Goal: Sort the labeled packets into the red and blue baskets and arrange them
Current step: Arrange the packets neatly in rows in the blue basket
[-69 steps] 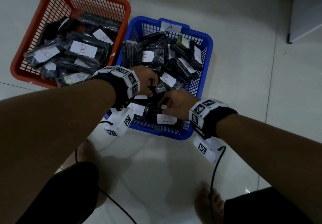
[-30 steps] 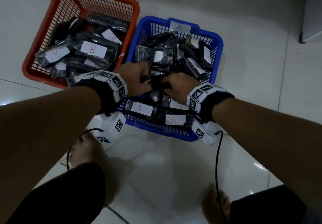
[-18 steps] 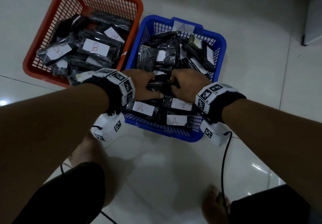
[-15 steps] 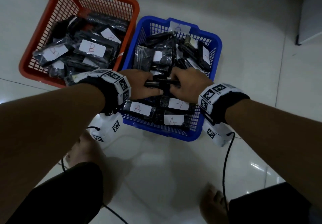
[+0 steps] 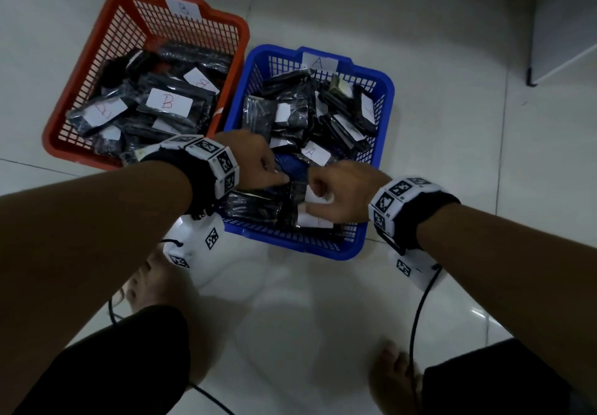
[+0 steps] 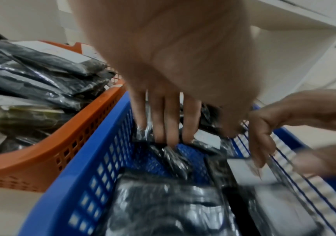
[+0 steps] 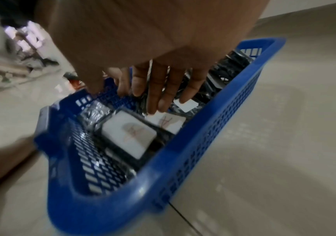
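Blue basket [image 5: 386,101]: head view, on the floor [image 5: 452,162] just right of the red basket [image 5: 64,117], rims close together; tagged A on its far rim.
Packets A [image 5: 287,117]: dark plastic packets with white labels, heaped in the blue basket; bare blue mesh shows between the 2 hands.
Packets B [image 5: 168,103]: dark packets with white B labels, piled in the red basket.
Left hand [image 5: 248,159]: over the blue basket's near left part, fingers reaching right.
Right hand [image 5: 342,195]: over the near right part, resting on a labeled packet [image 5: 315,220].
Left wrist view: left hand's fingers [image 6: 163,121] straight, tips pressing down on dark packets by the blue wall; nothing gripped.
Right wrist view: right hand's fingers [image 7: 158,89] extended and loosely spread, tips touching a packet's white A label [image 7: 169,122]; nothing gripped. Picture is blurred.
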`<state>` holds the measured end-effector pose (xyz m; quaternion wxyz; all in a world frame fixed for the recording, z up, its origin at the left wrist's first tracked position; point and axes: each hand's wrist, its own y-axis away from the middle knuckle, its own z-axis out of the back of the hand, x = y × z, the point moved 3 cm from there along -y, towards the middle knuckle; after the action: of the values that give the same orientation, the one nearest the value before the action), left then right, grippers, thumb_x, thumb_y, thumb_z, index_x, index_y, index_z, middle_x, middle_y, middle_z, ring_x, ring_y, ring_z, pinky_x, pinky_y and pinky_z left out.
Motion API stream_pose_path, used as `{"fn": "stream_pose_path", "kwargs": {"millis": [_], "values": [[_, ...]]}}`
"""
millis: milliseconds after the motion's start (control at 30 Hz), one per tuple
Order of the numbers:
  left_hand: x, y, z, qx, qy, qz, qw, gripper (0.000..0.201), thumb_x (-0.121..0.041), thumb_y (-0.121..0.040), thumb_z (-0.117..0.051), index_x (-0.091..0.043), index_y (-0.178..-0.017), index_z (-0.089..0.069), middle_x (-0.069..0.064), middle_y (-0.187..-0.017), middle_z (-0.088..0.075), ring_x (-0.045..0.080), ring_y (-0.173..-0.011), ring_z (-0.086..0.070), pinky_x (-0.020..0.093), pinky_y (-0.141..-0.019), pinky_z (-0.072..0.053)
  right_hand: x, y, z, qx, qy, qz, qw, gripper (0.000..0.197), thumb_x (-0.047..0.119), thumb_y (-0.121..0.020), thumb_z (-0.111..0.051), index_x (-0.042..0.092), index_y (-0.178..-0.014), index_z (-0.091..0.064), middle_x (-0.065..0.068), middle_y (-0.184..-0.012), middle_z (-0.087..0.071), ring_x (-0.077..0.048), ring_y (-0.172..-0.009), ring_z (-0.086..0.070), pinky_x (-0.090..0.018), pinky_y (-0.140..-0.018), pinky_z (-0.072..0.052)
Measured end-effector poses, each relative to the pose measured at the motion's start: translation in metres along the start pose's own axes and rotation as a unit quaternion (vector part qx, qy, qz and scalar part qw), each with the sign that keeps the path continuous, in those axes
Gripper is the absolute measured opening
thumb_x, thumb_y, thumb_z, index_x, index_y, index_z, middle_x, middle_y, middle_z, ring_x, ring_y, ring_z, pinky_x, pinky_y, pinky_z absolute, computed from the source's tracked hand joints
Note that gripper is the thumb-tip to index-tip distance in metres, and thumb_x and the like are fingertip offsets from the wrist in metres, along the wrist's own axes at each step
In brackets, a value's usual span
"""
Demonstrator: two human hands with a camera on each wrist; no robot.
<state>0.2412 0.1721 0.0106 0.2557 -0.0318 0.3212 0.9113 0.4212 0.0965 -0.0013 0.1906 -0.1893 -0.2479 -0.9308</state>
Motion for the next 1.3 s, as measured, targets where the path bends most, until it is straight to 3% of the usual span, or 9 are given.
{"fn": "stream_pose_path", "kwargs": {"millis": [100, 167, 333, 567, 700, 900, 1033, 1133, 1300], "values": [[0.010, 0.000, 0.020, -0.196, 0.018, 0.027, 0.980, 0.021, -0.033, -0.085, -0.062, -0.015, -0.095, -0.067, 0.008, -0.101, -0.063, 0.031, -0.091, -0.061, 0.042, -0.075, -0.054, -0.006, -0.023, 0.009, -0.048, -0.060, -0.080, 0.994, 0.028, 0.054, -0.089, -0.056, 0.026, -0.085, -0.056, 0.004, -0.078, -0.062, -0.018, -0.076, -0.059, -0.033, -0.069, -0.052], [0.021, 0.004, 0.020, -0.232, 0.042, 0.080, 0.969, 0.024, -0.023, -0.084, -0.063, -0.007, -0.102, -0.061, 0.018, -0.107, -0.057, 0.038, -0.093, -0.058, 0.047, -0.076, -0.053, -0.007, -0.045, 0.008, -0.058, -0.077, -0.120, 0.988, 0.024, 0.050, -0.089, -0.057, 0.027, -0.087, -0.062, 0.002, -0.085, -0.065, -0.020, -0.081, -0.061, -0.034, -0.073, -0.053], [0.036, 0.021, -0.008, -0.203, 0.075, 0.189, 0.958, 0.043, -0.019, -0.085, -0.065, -0.009, -0.124, -0.050, 0.019, -0.123, -0.050, 0.043, -0.102, -0.056, 0.048, -0.079, -0.049, 0.010, -0.088, -0.013, -0.010, -0.110, -0.118, 0.987, 0.017, 0.041, -0.088, -0.065, 0.026, -0.082, -0.060, 0.002, -0.091, -0.068, -0.014, -0.070, -0.058, -0.018, -0.060, -0.043], [0.043, 0.018, -0.018, -0.229, 0.119, 0.185, 0.948, 0.040, -0.013, -0.086, -0.064, -0.006, -0.123, -0.053, 0.022, -0.106, -0.064, 0.042, -0.093, -0.062, 0.048, -0.076, -0.054, 0.015, -0.110, -0.040, -0.001, -0.129, -0.164, 0.978, 0.034, 0.028, -0.090, -0.064, 0.012, -0.119, -0.062, -0.008, -0.112, -0.065, -0.016, -0.088, -0.057, -0.015, -0.068, -0.039], [0.044, 0.009, -0.016, -0.196, 0.118, 0.198, 0.953, 0.039, -0.007, -0.086, -0.062, -0.004, -0.123, -0.052, 0.023, -0.105, -0.064, 0.043, -0.090, -0.063, 0.045, -0.075, -0.053, 0.012, -0.105, -0.022, -0.006, -0.122, -0.168, 0.978, 0.019, 0.033, -0.082, -0.066, 0.017, -0.089, -0.057, -0.002, -0.083, -0.059, -0.023, -0.079, -0.061, -0.021, -0.054, -0.038], [0.029, -0.002, 0.005, -0.212, 0.081, 0.146, 0.963, 0.057, -0.005, -0.083, -0.056, -0.010, -0.138, -0.039, 0.023, -0.122, -0.054, 0.045, -0.099, -0.059, 0.052, -0.077, -0.052, -0.002, -0.092, -0.007, -0.004, -0.116, -0.118, 0.986, 0.027, 0.032, -0.080, -0.073, 0.018, -0.095, -0.055, 0.002, -0.092, -0.055, -0.018, -0.082, -0.056, -0.029, -0.069, -0.048], [0.007, -0.020, 0.019, -0.256, 0.045, 0.074, 0.963, 0.044, -0.015, -0.081, -0.055, -0.011, -0.126, -0.054, 0.013, -0.126, -0.056, 0.038, -0.103, -0.058, 0.046, -0.076, -0.052, -0.010, -0.091, -0.005, -0.003, -0.205, -0.144, 0.968, 0.009, 0.032, -0.084, -0.067, 0.031, -0.081, -0.060, 0.006, -0.089, -0.062, -0.014, -0.082, -0.061, -0.025, -0.068, -0.046], [0.007, -0.036, 0.021, -0.212, 0.075, 0.091, 0.970, 0.035, -0.022, -0.080, -0.059, -0.012, -0.114, -0.060, 0.013, -0.105, -0.065, 0.037, -0.091, -0.063, 0.040, -0.071, -0.055, -0.017, -0.088, -0.005, -0.065, -0.316, -0.187, 0.928, 0.021, 0.016, -0.087, -0.064, 0.029, -0.071, -0.063, -0.001, -0.097, -0.070, -0.019, -0.089, -0.066, -0.026, -0.072, -0.053], [0.004, -0.051, 0.010, -0.125, 0.056, 0.101, 0.985, 0.033, -0.025, -0.080, -0.066, -0.005, -0.104, -0.057, 0.020, -0.099, -0.063, 0.040, -0.084, -0.062, 0.042, -0.066, -0.054, -0.033, -0.072, 0.007, -0.216, -0.352, -0.215, 0.885, 0.022, 0.011, -0.087, -0.063, 0.026, -0.070, -0.065, 0.012, -0.076, -0.065, -0.008, -0.075, -0.061, -0.015, -0.062, -0.045]]}}
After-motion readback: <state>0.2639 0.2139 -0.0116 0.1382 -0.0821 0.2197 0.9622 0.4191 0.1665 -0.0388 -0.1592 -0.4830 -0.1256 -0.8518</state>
